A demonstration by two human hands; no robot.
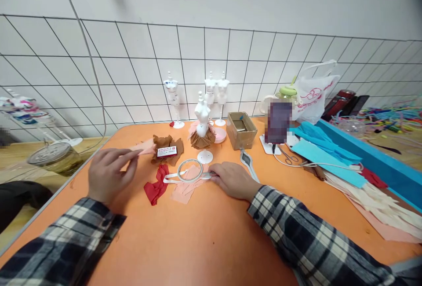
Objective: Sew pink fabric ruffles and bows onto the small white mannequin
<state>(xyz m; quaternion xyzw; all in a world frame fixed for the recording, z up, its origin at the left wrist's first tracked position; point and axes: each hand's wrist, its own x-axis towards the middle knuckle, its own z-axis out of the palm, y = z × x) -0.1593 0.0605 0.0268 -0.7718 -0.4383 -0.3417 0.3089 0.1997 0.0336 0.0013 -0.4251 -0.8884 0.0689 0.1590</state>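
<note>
My left hand (110, 172) is raised a little over the orange table (204, 237) and pinches a pale pink strip of fabric (143, 148) between thumb and fingers. My right hand (231, 179) rests on the table, fingers curled on the end of a white tape strip (174, 177) running from a tape roll (187, 170). The roll lies on a pink fabric piece (184, 189). A red fabric scrap (157, 185) lies just left of it. Behind stand a brown fabric wad with a small red box (167, 151) and a white mini mannequin in a brown skirt (202, 127).
Three more mini mannequins (216, 94) stand by the wire grid wall. A small cardboard box (241, 130), scissors (248, 163), a blurred phone on a stand (278, 123), blue paper (316, 147), a plastic bag (313, 94) and cream fabric (372, 202) fill the right side. A glass jar (54, 156) stands left.
</note>
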